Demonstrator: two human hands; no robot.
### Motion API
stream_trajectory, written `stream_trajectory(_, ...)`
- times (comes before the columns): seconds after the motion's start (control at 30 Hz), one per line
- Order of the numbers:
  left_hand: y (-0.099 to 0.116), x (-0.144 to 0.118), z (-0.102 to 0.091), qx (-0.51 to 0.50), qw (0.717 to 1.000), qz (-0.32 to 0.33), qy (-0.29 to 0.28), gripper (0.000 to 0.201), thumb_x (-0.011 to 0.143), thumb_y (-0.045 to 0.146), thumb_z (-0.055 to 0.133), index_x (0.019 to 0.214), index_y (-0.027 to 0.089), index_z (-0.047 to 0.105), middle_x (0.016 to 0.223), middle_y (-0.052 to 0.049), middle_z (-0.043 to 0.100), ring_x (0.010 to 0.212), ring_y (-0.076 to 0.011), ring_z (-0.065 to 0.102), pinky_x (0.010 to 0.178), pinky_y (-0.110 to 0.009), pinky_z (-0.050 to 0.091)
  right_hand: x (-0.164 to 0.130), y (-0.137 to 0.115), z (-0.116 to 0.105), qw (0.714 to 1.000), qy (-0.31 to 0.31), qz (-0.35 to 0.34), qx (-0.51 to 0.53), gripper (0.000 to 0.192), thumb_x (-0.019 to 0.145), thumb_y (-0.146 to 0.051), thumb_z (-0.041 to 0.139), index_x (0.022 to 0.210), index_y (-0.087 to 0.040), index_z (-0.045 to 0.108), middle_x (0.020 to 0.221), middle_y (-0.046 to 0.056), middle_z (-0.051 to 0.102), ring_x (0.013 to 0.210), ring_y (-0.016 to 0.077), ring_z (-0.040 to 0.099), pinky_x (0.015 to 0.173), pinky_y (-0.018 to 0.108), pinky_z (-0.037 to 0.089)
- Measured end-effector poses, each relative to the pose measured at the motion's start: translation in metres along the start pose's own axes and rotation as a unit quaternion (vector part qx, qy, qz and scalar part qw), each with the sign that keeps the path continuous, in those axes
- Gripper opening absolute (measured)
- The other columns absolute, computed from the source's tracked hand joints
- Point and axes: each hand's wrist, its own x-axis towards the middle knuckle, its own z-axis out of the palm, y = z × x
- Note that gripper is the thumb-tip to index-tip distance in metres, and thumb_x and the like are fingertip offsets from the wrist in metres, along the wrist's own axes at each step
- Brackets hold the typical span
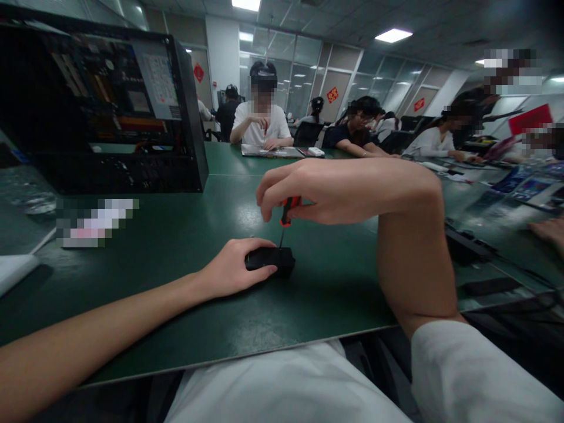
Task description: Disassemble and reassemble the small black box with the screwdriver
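A small black box-shaped device lies on the green tabletop. My left hand grips its left end, thumb on the near side and fingers on the far side. Above it, my right hand is closed round the red and black handle of a screwdriver. The screwdriver's thin shaft points down, nearly upright, and its tip meets the top of the device. What the tip bears on is too small to make out.
An open black computer case stands at the back left. A pixelated flat item and a white object lie at the left. Cables and black adapters are at the right. Across the table, a person works over a laptop-like panel.
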Motion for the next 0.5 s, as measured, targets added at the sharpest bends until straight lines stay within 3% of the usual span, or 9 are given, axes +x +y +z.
stream_trajectory(0.17,0.0002,-0.0008,-0.0001,-0.007,1.000,-0.008,-0.001,0.039,0.088,0.039,0.071,0.121,0.019,0.071,0.112,-0.005,0.077,0.099,-0.0229,0.073,0.089,-0.032,0.056,0.0053,-0.0041,0.0029,0.999,0.043,-0.018,0.010,0.021,0.097,-0.011,0.052,0.104,-0.017,0.071,0.105,0.002,0.070,0.085,0.0115,0.061,0.074,0.026,0.043)
stream_trajectory(0.33,0.0008,0.0003,0.0002,-0.002,1.000,-0.007,0.002,0.039,0.088,0.038,0.071,0.121,0.018,0.071,0.111,-0.004,0.077,0.098,-0.0225,0.073,0.090,-0.032,0.056,0.0057,-0.0003,0.0053,0.998,0.025,-0.060,0.015,0.038,0.086,0.002,0.052,0.110,-0.020,0.071,0.132,0.003,0.062,0.106,0.0148,0.061,0.082,0.026,0.044)
stream_trajectory(0.5,0.0014,0.0008,0.0000,0.003,1.000,-0.001,0.000,0.038,0.087,0.037,0.072,0.120,0.018,0.071,0.111,-0.004,0.078,0.098,-0.0227,0.073,0.089,-0.031,0.055,-0.0003,0.0057,0.0059,0.999,0.042,0.019,-0.016,0.023,0.092,-0.016,0.055,0.105,-0.019,0.073,0.108,0.005,0.072,0.088,0.0162,0.064,0.076,0.029,0.046)
